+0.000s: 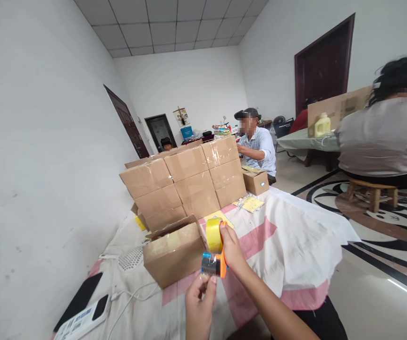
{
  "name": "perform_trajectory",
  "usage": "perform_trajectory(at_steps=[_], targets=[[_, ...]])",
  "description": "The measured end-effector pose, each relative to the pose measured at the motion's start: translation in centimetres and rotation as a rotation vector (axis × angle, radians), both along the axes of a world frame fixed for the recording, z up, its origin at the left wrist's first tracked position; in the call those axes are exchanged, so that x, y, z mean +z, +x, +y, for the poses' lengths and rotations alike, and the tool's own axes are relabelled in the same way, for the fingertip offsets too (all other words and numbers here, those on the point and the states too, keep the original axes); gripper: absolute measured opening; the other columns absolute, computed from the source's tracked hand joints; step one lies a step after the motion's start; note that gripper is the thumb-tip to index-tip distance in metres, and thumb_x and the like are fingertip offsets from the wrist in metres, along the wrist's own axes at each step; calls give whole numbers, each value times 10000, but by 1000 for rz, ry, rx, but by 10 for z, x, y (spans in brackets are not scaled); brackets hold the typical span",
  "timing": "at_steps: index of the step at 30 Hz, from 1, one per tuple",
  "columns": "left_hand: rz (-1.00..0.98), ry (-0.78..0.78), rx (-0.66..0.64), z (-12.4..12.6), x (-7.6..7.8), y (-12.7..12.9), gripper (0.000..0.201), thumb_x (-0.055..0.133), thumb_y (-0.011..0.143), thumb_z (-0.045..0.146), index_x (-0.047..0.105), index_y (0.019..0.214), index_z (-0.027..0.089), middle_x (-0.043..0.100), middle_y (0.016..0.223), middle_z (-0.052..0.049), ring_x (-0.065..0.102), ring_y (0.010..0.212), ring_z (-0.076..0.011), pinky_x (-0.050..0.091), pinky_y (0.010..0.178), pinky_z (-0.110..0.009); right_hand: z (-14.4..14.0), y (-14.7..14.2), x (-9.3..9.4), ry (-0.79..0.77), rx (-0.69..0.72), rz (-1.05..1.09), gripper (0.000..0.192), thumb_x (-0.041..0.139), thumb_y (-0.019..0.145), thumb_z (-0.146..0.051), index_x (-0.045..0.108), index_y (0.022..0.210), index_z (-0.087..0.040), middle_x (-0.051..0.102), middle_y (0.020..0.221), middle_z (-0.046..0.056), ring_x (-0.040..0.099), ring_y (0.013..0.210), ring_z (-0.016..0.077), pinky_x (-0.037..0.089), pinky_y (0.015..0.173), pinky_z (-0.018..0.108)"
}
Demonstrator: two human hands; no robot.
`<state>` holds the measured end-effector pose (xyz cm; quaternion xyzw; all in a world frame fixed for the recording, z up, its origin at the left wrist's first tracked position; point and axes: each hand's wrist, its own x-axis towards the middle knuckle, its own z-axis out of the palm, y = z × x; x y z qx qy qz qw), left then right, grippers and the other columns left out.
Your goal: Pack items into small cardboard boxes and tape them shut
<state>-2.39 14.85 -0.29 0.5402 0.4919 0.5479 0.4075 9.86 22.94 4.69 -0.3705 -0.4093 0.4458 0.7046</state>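
Note:
My right hand [232, 252] grips an orange tape dispenser [215, 264] carrying a yellow-tinted roll of clear tape [214, 234]. My left hand [199, 302] pinches the free end of the clear tape just below the dispenser's blade. Both hands hover over the near edge of a table covered with a white and pink cloth [288, 236]. A cardboard box [173, 252] sealed with shiny tape lies just left of the dispenser.
Stacked taped cardboard boxes [185, 182] fill the table's far side. A black phone [79, 300], a white device with a cable [83, 321] and yellow papers [250, 204] lie on the cloth. Other people sit at the back and at the right on a stool [371, 191].

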Motion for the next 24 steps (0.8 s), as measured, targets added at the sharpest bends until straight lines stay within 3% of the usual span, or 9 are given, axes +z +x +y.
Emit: perform_trajectory(at_steps=[3,9,15,20,22,24], targets=[[-17,-15,-28,2,-7,-5,632,659,748,774,520,591,178,421,510,26,390,522,-116,308,543,-243,-1,1,-1,12,-9,-40,478,538,875,-682,608,858,-209,662,874,36,590,883,227,465,824,312],[-60,3,-80,2,-13,-11,580,606,839,723,685,789,151,517,502,2,478,527,-145,377,599,-265,-2,5,5,60,45,3,477,548,874,-676,604,852,-203,667,891,34,587,875,222,474,831,316],[-98,-64,-117,3,-7,-4,614,633,804,749,683,814,137,406,477,49,344,461,-94,269,513,-238,0,12,6,49,27,19,429,546,862,-639,569,799,-215,627,808,16,574,830,212,472,793,305],[-89,-110,-187,7,14,7,595,650,799,729,671,787,135,326,475,74,301,473,-82,269,530,-235,3,23,1,-85,-88,30,412,550,800,-625,598,758,-218,655,775,33,594,811,229,484,766,321],[-45,-129,-202,7,13,12,582,595,833,721,672,798,145,305,464,77,305,473,-93,296,543,-241,3,28,-1,-160,-106,38,392,568,766,-608,603,732,-218,669,766,42,603,797,235,484,726,321],[68,-149,-196,4,2,17,560,582,826,707,644,708,164,323,460,60,330,481,-109,310,543,-251,2,34,-3,-207,-81,73,376,584,740,-594,585,698,-220,658,722,38,603,753,232,478,681,321]])
